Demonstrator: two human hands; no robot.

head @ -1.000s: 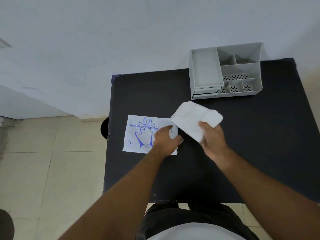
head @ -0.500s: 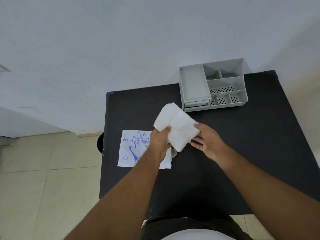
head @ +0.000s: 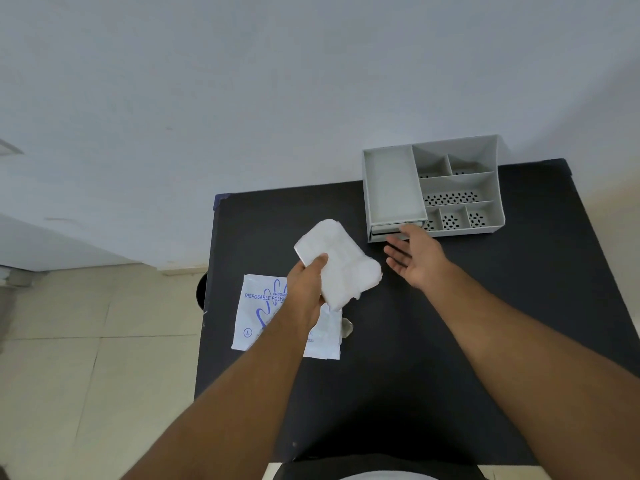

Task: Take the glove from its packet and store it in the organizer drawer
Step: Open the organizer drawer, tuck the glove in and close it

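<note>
My left hand (head: 306, 289) grips a folded white glove (head: 341, 261) and holds it up above the black table (head: 450, 341). Under that hand lies the flat white glove packet (head: 259, 320) with blue print, partly hidden by my forearm. My right hand (head: 414, 256) is open, palm up, with its fingertips just in front of the drawer (head: 396, 229) at the lower left of the grey organizer (head: 490, 188). The drawer front looks closed or nearly so.
The organizer stands at the table's back edge against a pale wall, with several open compartments on top. A small torn scrap (head: 347, 329) lies beside the packet. Tiled floor lies beyond the table's left edge.
The glove passed from my right hand to my left hand. My right hand let go and moved forward to the organizer's drawer front. The camera view shifted.
</note>
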